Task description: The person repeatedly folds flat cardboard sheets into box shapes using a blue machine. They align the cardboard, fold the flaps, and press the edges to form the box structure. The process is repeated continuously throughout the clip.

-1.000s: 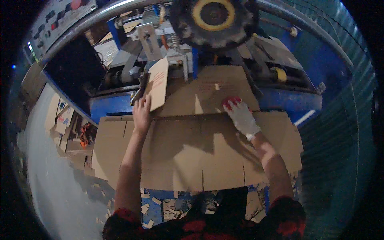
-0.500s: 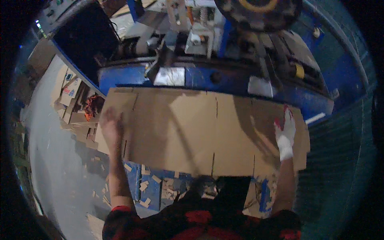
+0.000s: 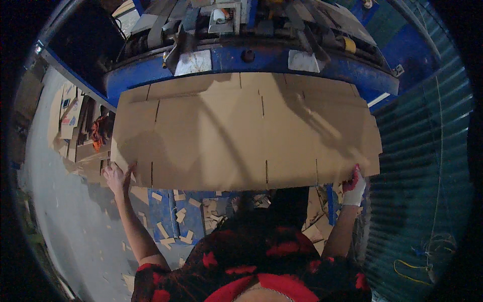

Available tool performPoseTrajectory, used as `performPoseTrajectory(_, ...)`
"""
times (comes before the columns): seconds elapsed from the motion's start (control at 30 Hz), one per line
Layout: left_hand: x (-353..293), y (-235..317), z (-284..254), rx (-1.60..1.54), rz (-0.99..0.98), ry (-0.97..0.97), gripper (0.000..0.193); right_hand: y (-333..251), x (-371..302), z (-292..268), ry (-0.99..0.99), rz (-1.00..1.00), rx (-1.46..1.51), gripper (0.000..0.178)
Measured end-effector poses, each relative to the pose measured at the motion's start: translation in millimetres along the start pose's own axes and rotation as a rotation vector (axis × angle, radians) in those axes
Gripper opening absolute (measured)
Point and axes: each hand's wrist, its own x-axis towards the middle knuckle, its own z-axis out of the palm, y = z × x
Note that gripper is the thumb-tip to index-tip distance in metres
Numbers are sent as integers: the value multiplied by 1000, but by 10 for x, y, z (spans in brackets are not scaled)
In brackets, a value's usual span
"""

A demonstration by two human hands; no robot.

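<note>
A large flat brown cardboard sheet (image 3: 241, 133) with cut slots lies across the front of a blue machine (image 3: 251, 55). My bare left hand (image 3: 117, 177) grips the sheet's near left corner. At the near right corner, my right hand (image 3: 353, 187), in a white and red glove, holds the edge. Both arms reach up from the lower edge, spread wide apart. More cardboard sheets lie under the top one, their edges showing at the left and right.
Cardboard scraps (image 3: 178, 216) litter the blue base and the grey floor (image 3: 60, 221) below. Stacked cardboard pieces (image 3: 75, 131) stand at the left. A corrugated teal wall (image 3: 427, 151) runs along the right. Grey metal machine parts (image 3: 241, 20) sit behind the sheet.
My hands slid from the middle of the sheet out to its near corners. The sheet has come nearer to me, off the machine.
</note>
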Motion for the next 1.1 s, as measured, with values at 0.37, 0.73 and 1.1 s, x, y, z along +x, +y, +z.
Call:
performPoseTrajectory(0.37, -624, 218, -662, -1537, 423, -396, 62, -321, -1249, 950, -602, -729, -379, 68)
performPoseTrajectory(0.73, -608, 1256, -389, -761, 757, 172, 63, -447, -1118, 1514, -979, -1529, -1414, 51)
performPoseTrajectory(1.1, 164, 2584, -184, -806, 852, 305, 53, -412, 330, 2593, -800, -1788, -1230, 47)
